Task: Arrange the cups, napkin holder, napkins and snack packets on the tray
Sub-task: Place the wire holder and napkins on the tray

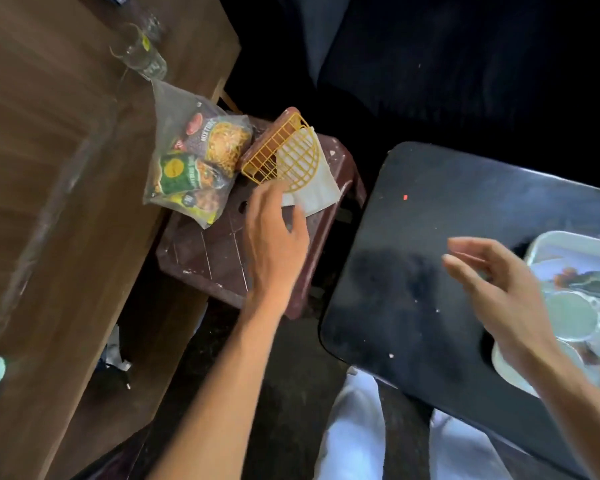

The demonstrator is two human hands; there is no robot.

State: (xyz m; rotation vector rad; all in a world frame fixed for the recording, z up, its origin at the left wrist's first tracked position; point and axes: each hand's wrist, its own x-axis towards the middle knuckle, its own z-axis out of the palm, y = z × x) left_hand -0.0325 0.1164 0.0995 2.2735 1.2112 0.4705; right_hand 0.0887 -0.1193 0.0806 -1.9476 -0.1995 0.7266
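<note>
A yellow wire napkin holder (284,152) lies tilted on a brown plastic stool (205,254), with white napkins (317,188) under and inside it. A clear bag of snack packets (198,161) rests beside it, half on the stool. My left hand (274,237) hovers over the stool, fingers apart, its fingertips at the napkins' near edge. My right hand (499,289) is open over the black table, next to a white tray (548,244) at the far right. Steel cups (572,317) stand on the tray.
A wooden table (49,168) fills the left side, with clear glasses (142,50) near its far edge. The black table (413,271) carries the tray. My legs in light trousers (354,434) show below, on a dark floor.
</note>
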